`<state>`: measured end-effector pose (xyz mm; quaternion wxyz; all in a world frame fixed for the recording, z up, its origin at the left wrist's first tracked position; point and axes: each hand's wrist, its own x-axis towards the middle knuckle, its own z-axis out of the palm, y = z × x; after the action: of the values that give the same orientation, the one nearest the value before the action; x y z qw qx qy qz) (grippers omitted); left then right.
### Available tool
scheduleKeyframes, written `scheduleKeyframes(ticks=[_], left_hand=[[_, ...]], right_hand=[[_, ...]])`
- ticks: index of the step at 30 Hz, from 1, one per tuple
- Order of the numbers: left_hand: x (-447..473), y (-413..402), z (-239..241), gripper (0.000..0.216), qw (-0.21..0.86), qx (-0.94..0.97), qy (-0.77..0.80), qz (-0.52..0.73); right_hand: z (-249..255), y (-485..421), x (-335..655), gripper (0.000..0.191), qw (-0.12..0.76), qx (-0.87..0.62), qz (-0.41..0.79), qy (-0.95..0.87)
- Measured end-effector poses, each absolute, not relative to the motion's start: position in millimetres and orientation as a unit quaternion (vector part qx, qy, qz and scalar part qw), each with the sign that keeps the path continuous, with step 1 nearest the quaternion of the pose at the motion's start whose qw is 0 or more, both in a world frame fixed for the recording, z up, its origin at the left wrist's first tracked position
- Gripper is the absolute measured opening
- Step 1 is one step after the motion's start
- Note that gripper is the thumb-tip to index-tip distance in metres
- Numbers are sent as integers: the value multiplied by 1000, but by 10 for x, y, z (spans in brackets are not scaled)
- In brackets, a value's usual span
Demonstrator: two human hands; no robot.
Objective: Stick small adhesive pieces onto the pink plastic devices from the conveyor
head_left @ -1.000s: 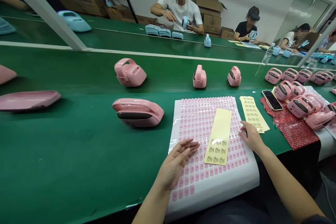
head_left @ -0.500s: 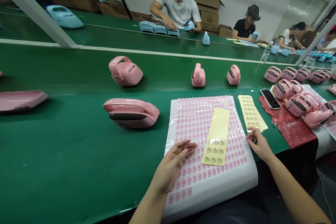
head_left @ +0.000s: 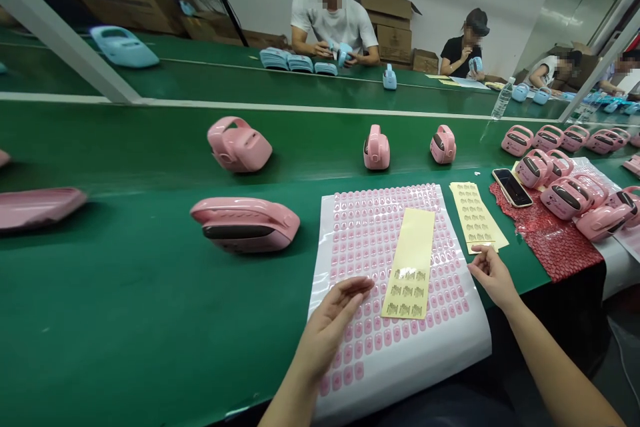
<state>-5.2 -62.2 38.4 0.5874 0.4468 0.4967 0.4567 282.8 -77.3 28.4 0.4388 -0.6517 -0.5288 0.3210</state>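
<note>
"Where is the pink sticker sheet [head_left: 345, 227]?"

"On the green bench [head_left: 135, 320], right in front of the person. Take its middle as the centre of the clock. One yellow label strip [head_left: 417, 240] lies on it, just toward three o'clock."

"And the left hand [head_left: 333, 323]?"

"At eight o'clock, over the sheet's edge. Its fingers sit side by side and curve loosely, with the thumb apart from them. I can't tell whether it touches the sheet."

"The right hand [head_left: 493, 277]?"

"At three o'clock, beside the sheet's other edge. Thumb and forefinger are slightly spread, near the lower end of the yellow label sheets [head_left: 470, 210] at two o'clock."

"What else is around?"

"A pink handled device [head_left: 245, 230] between nine and ten, and three more standing farther off, at ten, twelve and one. Past the label sheets at two is a phone [head_left: 513, 188], partly on red bubble wrap [head_left: 560, 243]."

"Anyone across the bench?"

"A person in a white T-shirt [head_left: 345, 20], between eleven and twelve, holding a blue device [head_left: 343, 55]."
</note>
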Motion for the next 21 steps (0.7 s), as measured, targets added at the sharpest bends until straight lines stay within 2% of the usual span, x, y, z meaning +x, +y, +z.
scheduleKeyframes(ticks=[7, 10, 13, 21], left_hand=[[-20, -671, 323, 26, 421, 649, 511, 375], [-3, -680, 316, 24, 356, 717, 492, 342], [-3, -674, 296, 23, 302, 761, 472, 328], [-18, -634, 279, 23, 259, 792, 453, 317]], right_hand=[[258, -830, 2860, 18, 474, -672, 282, -494], [311, -862, 2877, 16, 484, -673, 241, -504], [375, -875, 2900, 16, 501, -650, 250, -514], [381, -753, 2914, 20, 538, -649, 324, -429]])
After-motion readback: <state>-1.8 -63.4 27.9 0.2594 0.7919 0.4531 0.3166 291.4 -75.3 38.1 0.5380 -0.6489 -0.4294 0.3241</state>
